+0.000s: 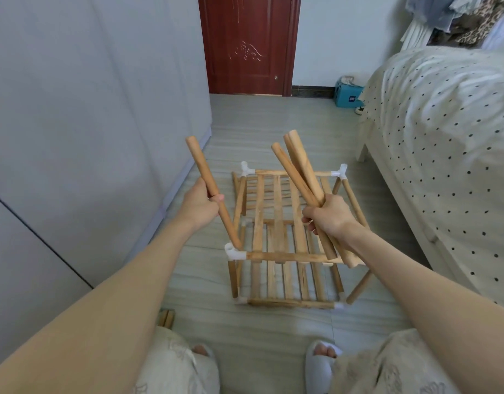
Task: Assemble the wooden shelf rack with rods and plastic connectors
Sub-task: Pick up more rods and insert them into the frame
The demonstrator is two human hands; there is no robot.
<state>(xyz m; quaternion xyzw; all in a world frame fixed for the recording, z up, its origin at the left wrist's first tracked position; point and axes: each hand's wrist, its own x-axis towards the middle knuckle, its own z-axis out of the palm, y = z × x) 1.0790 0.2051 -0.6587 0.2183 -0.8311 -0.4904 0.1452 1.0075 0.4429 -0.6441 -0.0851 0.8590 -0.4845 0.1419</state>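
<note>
The left hand (201, 204) grips one rod (213, 191), its tip just by the white connector (234, 251) at 7 o'clock on the rack (276, 223). The right hand (330, 214) grips a bundle of rods (304, 177). Next, I think: push it in straight.

Smooth matt wooden rods (208, 177), white glossy plastic connectors (234, 252), polished tile floor (273, 331).

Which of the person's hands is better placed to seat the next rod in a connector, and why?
The left hand. It grips a single rod whose lower tip sits right beside the open near-left connector of the rack. The right hand holds a bundle of rods, so it is less free.
</note>
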